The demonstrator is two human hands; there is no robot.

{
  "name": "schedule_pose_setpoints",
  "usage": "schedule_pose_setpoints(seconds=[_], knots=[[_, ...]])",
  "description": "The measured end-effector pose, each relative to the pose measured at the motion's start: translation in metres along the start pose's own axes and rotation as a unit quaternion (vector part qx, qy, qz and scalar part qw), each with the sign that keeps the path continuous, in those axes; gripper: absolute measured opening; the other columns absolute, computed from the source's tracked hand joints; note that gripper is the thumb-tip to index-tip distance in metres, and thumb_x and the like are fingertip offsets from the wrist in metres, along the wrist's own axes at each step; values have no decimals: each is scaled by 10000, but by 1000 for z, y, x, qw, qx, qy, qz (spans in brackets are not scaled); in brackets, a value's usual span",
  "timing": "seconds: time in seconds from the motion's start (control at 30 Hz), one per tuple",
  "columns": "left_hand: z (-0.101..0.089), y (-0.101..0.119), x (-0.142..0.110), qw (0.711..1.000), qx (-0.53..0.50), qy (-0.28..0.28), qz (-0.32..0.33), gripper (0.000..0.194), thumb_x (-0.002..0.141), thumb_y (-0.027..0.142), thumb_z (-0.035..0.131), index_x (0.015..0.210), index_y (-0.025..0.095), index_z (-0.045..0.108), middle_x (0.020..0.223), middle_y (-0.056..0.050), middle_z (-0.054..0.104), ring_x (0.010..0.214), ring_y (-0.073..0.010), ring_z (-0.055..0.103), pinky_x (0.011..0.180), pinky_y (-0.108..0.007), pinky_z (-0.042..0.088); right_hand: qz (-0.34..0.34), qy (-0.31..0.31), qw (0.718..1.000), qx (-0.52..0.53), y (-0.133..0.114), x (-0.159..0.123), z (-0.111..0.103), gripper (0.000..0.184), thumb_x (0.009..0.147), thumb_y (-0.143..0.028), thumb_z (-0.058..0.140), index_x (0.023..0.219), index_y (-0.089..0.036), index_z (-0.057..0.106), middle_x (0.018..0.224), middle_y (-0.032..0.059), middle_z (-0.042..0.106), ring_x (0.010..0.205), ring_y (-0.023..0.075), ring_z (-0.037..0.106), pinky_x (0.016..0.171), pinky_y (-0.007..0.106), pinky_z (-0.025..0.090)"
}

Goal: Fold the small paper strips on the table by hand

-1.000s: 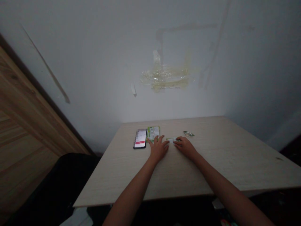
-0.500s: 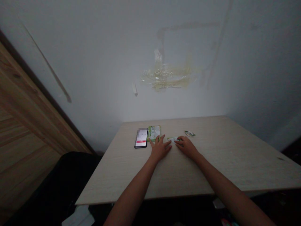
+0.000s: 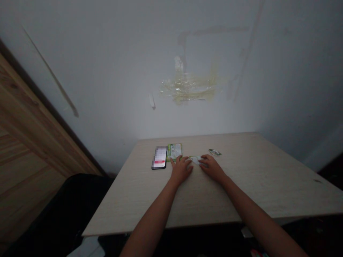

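Both my hands rest on a pale wooden table point(image 3: 241, 182). My left hand point(image 3: 181, 168) lies flat with its fingers spread, its fingertips at the near edge of a green and white packet point(image 3: 174, 151). My right hand point(image 3: 211, 166) lies beside it, fingers loosely curled, with the fingertips on a small green and white sachet point(image 3: 195, 159) that lies between the two hands. Whether those fingers pinch the sachet or only press on it is too small to tell.
A black phone point(image 3: 160, 157) with a lit screen lies left of the packet. A small torn green scrap point(image 3: 215, 152) lies beyond my right hand. A white wall with tape residue point(image 3: 187, 87) rises behind the table, and a wooden panel point(image 3: 24, 142) stands at the left.
Both hands stay in almost the same place. The fingers of my left hand have shifted slightly toward the sachet.
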State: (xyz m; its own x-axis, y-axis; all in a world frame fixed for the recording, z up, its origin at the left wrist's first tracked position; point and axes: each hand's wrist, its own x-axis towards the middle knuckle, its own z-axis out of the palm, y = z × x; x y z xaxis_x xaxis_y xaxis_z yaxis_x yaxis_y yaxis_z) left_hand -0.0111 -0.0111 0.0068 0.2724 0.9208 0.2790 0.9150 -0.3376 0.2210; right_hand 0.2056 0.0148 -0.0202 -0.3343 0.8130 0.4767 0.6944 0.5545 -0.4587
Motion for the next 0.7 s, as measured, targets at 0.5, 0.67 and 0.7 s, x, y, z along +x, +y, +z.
schedule_pose_setpoints(seconds=[0.5,0.67,0.7], knots=[[-4,2,-1,999,-27,-43,12,426,921,503,502,1328,395,561,1446,5,555,1407,-340,317,1107,-777,44,39,-3,999,-38,6,5,-16,226,867,-162,553,897,-171,777,946,102,714,957,222,607,966,382,442],[-5,6,-1,999,-15,-28,15,432,906,519,516,1314,384,568,1430,6,567,1393,-349,328,1092,-798,3,34,-4,999,-37,5,4,-15,225,857,-160,565,912,-168,783,971,104,709,961,225,602,949,369,457],[-4,6,-1,999,-11,-29,13,437,908,516,513,1319,377,563,1431,1,565,1389,-348,334,1092,-799,11,36,-6,999,-38,5,4,-15,225,855,-164,569,917,-173,785,978,103,711,966,226,605,950,371,459]])
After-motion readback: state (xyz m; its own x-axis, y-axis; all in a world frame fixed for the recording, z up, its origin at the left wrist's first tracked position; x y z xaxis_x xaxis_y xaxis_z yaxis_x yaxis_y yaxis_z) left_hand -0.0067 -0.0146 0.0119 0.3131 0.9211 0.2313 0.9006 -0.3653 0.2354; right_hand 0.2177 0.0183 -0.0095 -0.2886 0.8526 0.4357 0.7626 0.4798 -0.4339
